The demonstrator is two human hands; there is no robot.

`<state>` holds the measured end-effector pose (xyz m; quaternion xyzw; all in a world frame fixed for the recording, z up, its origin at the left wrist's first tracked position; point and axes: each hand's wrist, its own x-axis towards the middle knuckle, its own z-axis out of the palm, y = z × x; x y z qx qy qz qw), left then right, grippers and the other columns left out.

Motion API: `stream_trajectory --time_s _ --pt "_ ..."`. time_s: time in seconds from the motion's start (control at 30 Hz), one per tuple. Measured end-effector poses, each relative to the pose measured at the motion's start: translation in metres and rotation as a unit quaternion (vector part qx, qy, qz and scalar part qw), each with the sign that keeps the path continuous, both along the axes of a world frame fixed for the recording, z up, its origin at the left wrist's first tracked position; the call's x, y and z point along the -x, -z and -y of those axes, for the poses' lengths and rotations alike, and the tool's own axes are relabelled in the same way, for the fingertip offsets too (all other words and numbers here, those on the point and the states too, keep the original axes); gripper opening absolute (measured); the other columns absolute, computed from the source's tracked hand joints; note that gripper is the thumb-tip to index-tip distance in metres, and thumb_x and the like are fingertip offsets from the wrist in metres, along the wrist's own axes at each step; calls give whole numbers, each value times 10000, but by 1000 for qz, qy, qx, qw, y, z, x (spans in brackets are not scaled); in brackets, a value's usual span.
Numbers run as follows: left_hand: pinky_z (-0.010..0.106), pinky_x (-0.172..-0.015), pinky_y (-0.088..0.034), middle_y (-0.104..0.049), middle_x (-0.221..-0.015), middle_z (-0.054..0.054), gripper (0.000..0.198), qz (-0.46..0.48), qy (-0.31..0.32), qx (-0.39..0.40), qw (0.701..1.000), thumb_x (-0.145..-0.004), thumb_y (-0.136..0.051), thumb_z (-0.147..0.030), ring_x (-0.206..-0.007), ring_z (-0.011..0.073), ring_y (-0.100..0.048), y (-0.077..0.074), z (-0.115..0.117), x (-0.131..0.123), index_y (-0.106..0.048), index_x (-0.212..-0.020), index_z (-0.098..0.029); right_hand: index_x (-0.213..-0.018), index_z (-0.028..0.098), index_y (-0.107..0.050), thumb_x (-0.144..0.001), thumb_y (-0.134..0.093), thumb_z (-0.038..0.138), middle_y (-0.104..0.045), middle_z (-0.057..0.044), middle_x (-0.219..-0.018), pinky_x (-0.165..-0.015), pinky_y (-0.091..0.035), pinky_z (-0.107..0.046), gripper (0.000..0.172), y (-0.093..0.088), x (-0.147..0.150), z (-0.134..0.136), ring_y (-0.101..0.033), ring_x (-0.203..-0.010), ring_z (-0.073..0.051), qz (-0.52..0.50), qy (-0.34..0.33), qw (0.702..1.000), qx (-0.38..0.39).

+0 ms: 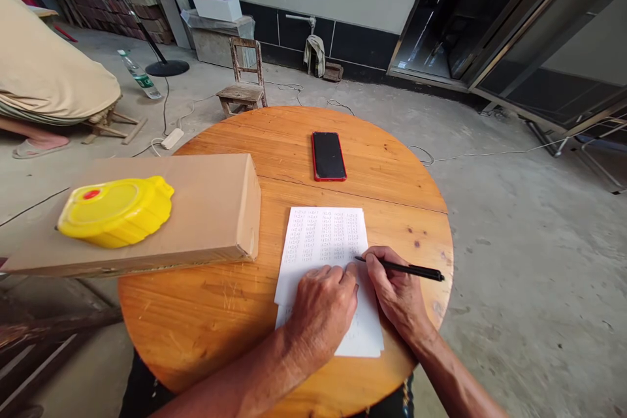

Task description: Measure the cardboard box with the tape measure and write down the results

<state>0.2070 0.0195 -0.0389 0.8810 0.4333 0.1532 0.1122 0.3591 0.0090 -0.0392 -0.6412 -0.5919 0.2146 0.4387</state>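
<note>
Our two bare forearms (252,372) cross the near edge of a round, orange-brown wooden tabletop (196,333). Toward its near right edge we have white paper sheets (360,336), at least two overlapping, with columns of small handwriting (321,235) too fine for us to read surely. Our left hand (324,300) rests across them, fingers curled and close together; its palm is hidden, so we cannot tell whether it grips anything. Our right hand (398,287) pinches a slim black pen (414,269) between thumb and forefinger, tip at the lower end of the rightmost column. We judge the step in hand to be writing; the next move seems to call for steady paper and light strokes. That left hand covers paper just beside the tip, the likeliest hindrance. Otherwise, a brown cardboard box (210,199) overhangs the left edge, carrying a yellow plastic case (115,212) marked with a red spot, and a red-rimmed black phone (328,157) lies toward the far edge, well apart from the pen.
</note>
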Motion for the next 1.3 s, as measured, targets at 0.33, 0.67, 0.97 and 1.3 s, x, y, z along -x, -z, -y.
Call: stream_trajectory --time_s 0.33,0.67,0.97,1.3 --pt "349 -629 -529 -675 -759 8 251 3 1 -6 1000 -850 -660 -131 -711 221 -660 1 1 1 -677 -1097 -171 -812 193 -619 -935 -500 265 -656 -16 -723 -633 -478 -269 186 2 0 0 -596 -659 -160 24 9 1000 9" --pt "341 -615 -519 -671 -738 1 189 5 1 -10 1000 -843 -660 -128 -693 212 -661 -1 -1 0 -691 -1021 -181 -788 187 -606 -928 -490 261 -629 -9 -690 -594 -468 -255 197 0 -1 2 -571 -616 -147 11 -7 1000 17" --pt "339 -600 -519 -682 -746 2 323 0 5 -10 1000 -840 -652 -127 -690 216 -667 0 -1 1 -662 -1158 -178 -768 194 -616 -913 -508 269 -628 -4 -660 -536 -448 -247 195 -3 0 1 -564 -582 -144 -9 24 1000 -3" --pt "337 -594 -514 -676 -742 5 292 -5 3 -9 1000 -844 -655 -127 -685 216 -666 -1 -1 1 -680 -1130 -180 -781 190 -618 -922 -501 272 -634 -12 -684 -578 -464 -260 200 -1 0 2 -571 -612 -147 15 25 1000 7"
